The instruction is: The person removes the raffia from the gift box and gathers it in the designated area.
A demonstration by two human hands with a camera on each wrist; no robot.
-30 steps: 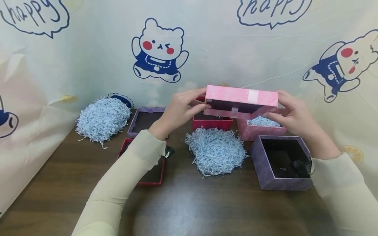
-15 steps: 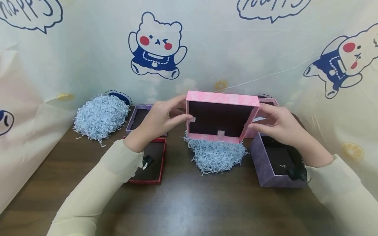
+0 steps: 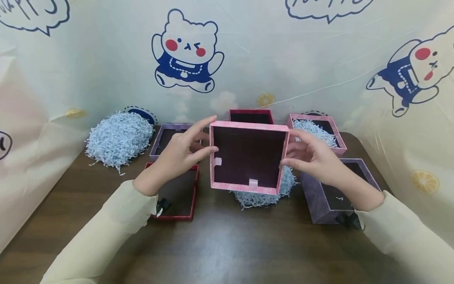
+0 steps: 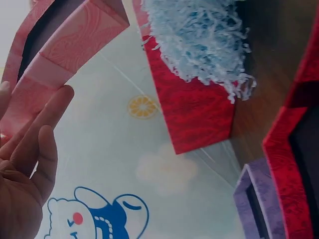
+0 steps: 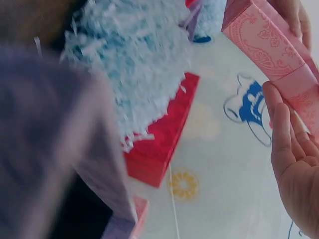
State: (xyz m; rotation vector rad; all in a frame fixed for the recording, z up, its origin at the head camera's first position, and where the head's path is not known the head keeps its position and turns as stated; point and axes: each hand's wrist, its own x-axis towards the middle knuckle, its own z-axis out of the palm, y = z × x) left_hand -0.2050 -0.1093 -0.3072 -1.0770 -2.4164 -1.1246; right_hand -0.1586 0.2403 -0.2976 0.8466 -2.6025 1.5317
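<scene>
Both hands hold a pink box lid (image 3: 248, 157) up over the middle of the table, its dark inside facing me. My left hand (image 3: 181, 152) grips the left side wall, thumb at the front and fingers behind. On the other side wall my right hand (image 3: 313, 156) does the same. In the left wrist view, fingers lie along the pink patterned lid wall (image 4: 82, 37); the right wrist view shows the opposite lid wall (image 5: 269, 45) against the fingers. Blue shredded paper (image 3: 259, 199) lies partly hidden behind the lid's lower edge.
A red box (image 3: 251, 117) and a pink box (image 3: 338, 148) holding blue shreds stand at the back. A purple box (image 3: 313, 201) is at right. A red lid (image 3: 177, 197), a purple lid (image 3: 164, 138) and another blue shred pile (image 3: 120, 138) are at left.
The pink lid has come down and left, toward me, and tilted so that its inside now faces me fully. Both hands moved with it and kept their hold.
</scene>
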